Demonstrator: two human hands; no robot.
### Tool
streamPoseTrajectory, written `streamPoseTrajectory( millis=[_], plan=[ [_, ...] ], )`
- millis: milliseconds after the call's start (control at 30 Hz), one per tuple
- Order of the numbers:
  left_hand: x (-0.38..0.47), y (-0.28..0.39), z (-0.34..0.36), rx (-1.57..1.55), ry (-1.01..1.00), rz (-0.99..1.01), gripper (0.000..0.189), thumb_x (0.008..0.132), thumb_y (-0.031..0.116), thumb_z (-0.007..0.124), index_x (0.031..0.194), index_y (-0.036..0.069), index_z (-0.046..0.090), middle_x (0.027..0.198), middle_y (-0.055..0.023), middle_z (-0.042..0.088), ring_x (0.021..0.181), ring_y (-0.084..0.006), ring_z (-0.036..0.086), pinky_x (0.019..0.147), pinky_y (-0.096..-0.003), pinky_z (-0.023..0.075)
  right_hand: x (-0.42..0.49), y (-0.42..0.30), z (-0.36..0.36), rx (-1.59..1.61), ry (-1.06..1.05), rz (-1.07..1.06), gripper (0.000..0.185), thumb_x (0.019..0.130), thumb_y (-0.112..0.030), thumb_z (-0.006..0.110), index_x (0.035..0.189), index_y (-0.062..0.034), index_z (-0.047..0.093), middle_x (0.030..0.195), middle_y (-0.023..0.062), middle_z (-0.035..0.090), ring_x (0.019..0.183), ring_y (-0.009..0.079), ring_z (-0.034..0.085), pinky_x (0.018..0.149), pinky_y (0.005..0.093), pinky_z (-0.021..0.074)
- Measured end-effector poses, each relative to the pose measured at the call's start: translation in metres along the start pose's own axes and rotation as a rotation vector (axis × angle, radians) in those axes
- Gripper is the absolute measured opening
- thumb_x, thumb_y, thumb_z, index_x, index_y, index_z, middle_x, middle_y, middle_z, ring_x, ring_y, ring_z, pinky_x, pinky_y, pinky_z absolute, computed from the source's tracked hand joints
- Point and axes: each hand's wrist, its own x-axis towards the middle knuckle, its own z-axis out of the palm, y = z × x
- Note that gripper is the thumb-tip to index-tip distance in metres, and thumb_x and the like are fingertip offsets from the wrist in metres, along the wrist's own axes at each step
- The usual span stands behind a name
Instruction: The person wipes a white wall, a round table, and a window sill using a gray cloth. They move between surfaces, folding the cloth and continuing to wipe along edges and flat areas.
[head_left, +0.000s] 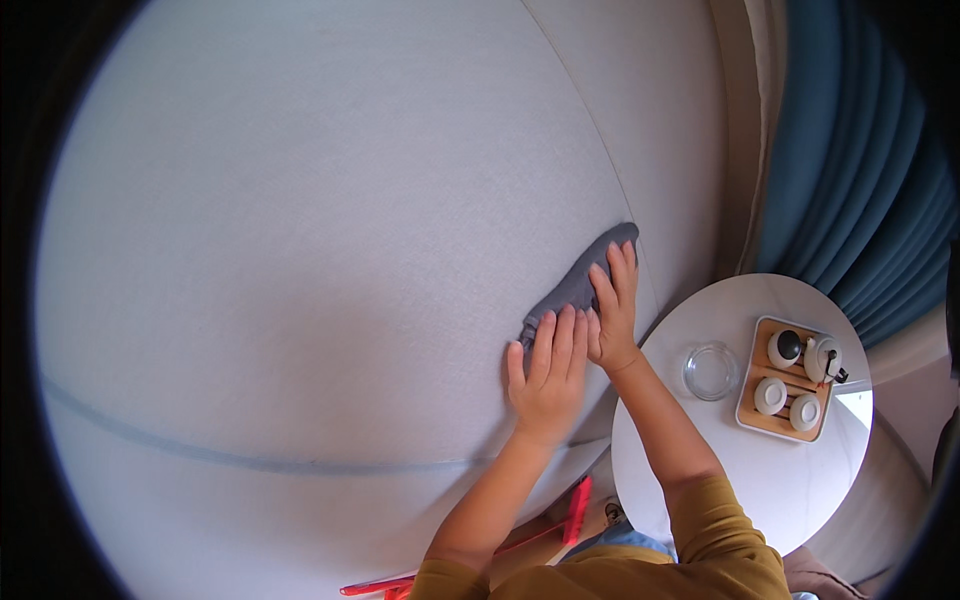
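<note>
A folded dark grey cloth (577, 281) lies flat against a pale, finely textured wall (300, 225). With extended fingers, my left hand (549, 375) presses its lower left end. My right hand (619, 304) is spread over the cloth's right part and holds it to the wall. The two hands meet near the cloth's lower edge, and the fingers cover part of it. A thin vertical seam (600, 135) in the wall runs down to the cloth's upper right tip.
Right of my arms stands a round white table (675, 465). It bears a clear glass dish (711, 371) and a wooden tea tray (757, 360) with a teapot (823, 358), a black-topped vessel (784, 348) and two cups (770, 395). Blue curtains (832, 150) hang behind. Red framework (576, 510) shows below.
</note>
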Motion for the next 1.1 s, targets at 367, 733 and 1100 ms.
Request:
streamPoseTrajectory(
  millis=[367, 733, 1100],
  plan=[
    [0.075, -0.033, -0.017, 0.021, 0.171, -0.236, 0.023, 0.094, 0.013, 0.059, 0.115, 0.012, 0.069, 0.128, -0.002, 0.065, 0.127, -0.0239, 0.055, 0.118, -0.0547, 0.0117, 0.112, -0.022, 0.018, 0.052, 0.036, -0.173, 0.057, 0.082, -0.015, 0.057, 0.138, -0.004, 0.056, 0.153, 0.0203, 0.041, 0.141, 0.047, 0.035, 0.112, 0.0597, 0.027],
    [-0.035, 0.037, 0.032, -0.17, -0.139, 0.09, 0.03, 0.093, 0.017, 0.057, 0.121, 0.012, 0.067, 0.133, -0.0007, 0.064, 0.13, -0.0176, 0.054, 0.106, -0.0517, 0.0321, -0.086, 0.009, -0.002, -0.06, 0.056, 0.387, 0.056, 0.098, -0.02, 0.044, 0.15, 0.0003, 0.037, 0.159, 0.0261, 0.025, 0.147, 0.0493, 0.021, 0.119, 0.057, 0.0187],
    [0.02, -0.02, -0.004, -0.044, 0.043, -0.179, 0.022, 0.094, 0.014, 0.059, 0.113, 0.012, 0.07, 0.13, -0.0014, 0.065, 0.129, -0.0249, 0.055, 0.12, -0.0556, 0.0048, 0.021, -0.016, 0.015, 0.056, 0.046, 0.039, 0.056, 0.092, -0.018, 0.052, 0.144, 0.0018, 0.046, 0.156, 0.0253, 0.033, 0.146, 0.049, 0.025, 0.117, 0.0571, 0.0205]
  ],
)
